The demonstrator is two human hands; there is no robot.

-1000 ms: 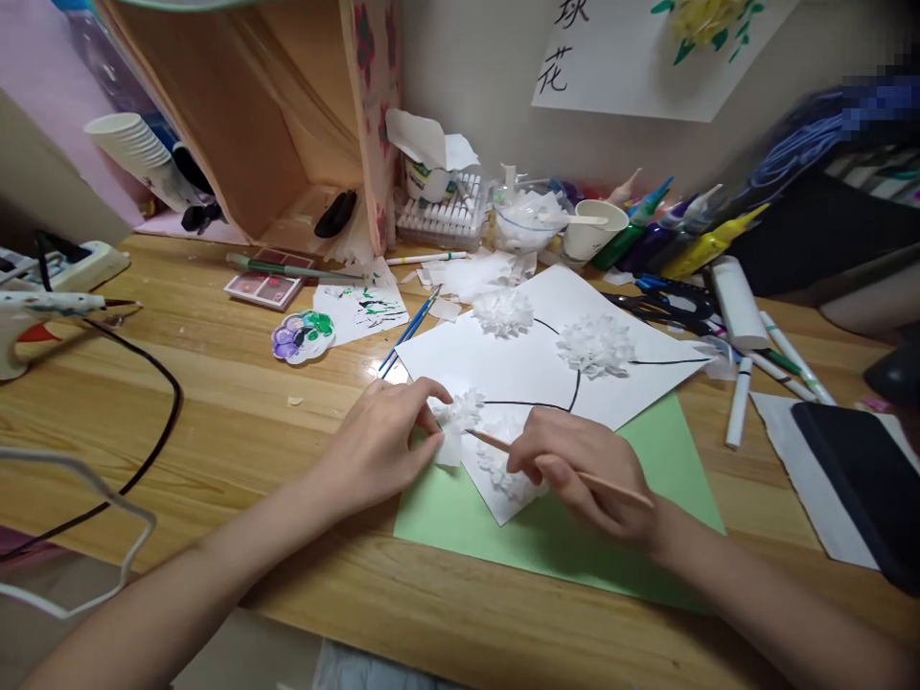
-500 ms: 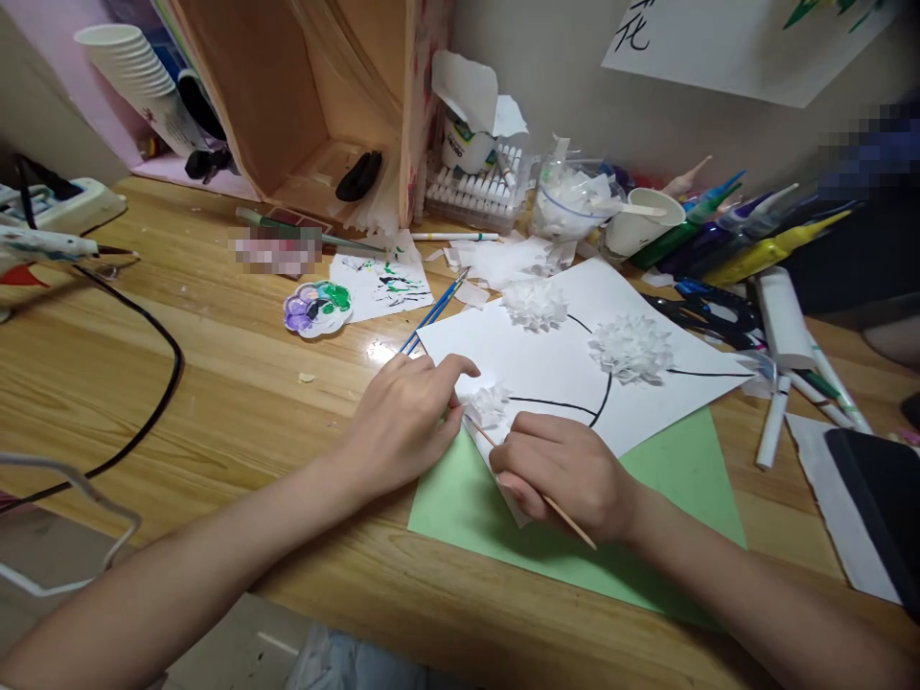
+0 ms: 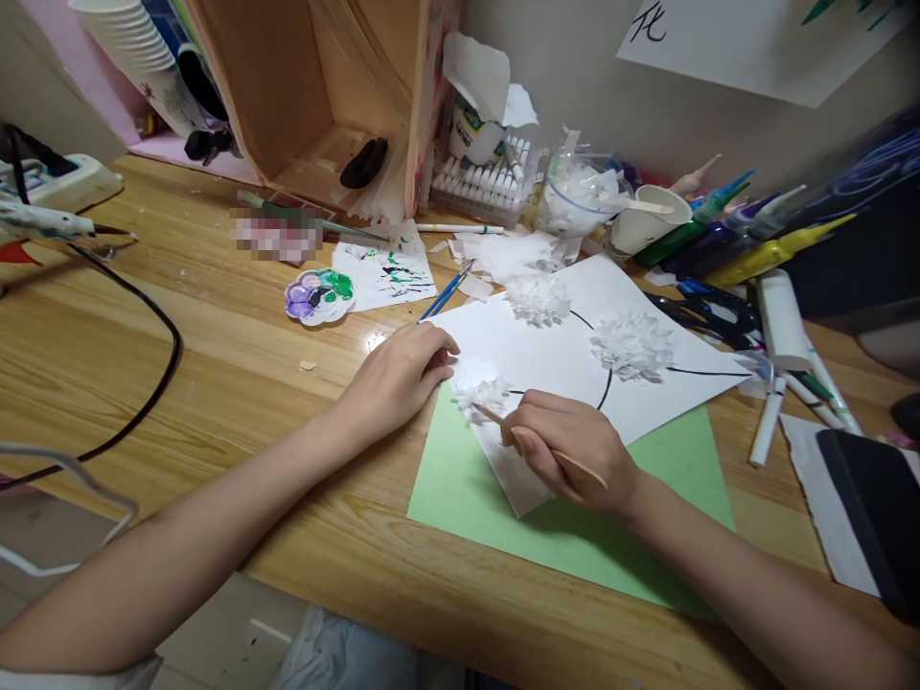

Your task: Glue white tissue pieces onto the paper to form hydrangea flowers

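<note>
White paper (image 3: pixel 546 359) with black drawn lines lies over a green sheet (image 3: pixel 460 489). It bears three fluffy white paper flowers: one at the top (image 3: pixel 538 299), one at the right (image 3: pixel 632 345) and a smaller one (image 3: pixel 485 398) at the lower left. My right hand (image 3: pixel 567 446) is closed round a thin wooden stick (image 3: pixel 584 471), whose tip is at the small flower. My left hand (image 3: pixel 406 369) rests on the paper's left edge, its fingers loosely curled; whether they pinch anything is hidden.
A flower-shaped paint palette (image 3: pixel 318 296), a paint-stained paper (image 3: pixel 384 273) and blue brushes (image 3: pixel 446 291) lie behind my left hand. Behind the white paper are a tub of scraps (image 3: pixel 579 196), a paper cup (image 3: pixel 649 220) and scissors (image 3: pixel 711 316). A black cable (image 3: pixel 172 364) curves at left.
My left hand has moved back and slightly left, off the small flower. My right hand has shifted slightly up and right, and the stick's tip is now on the flower.
</note>
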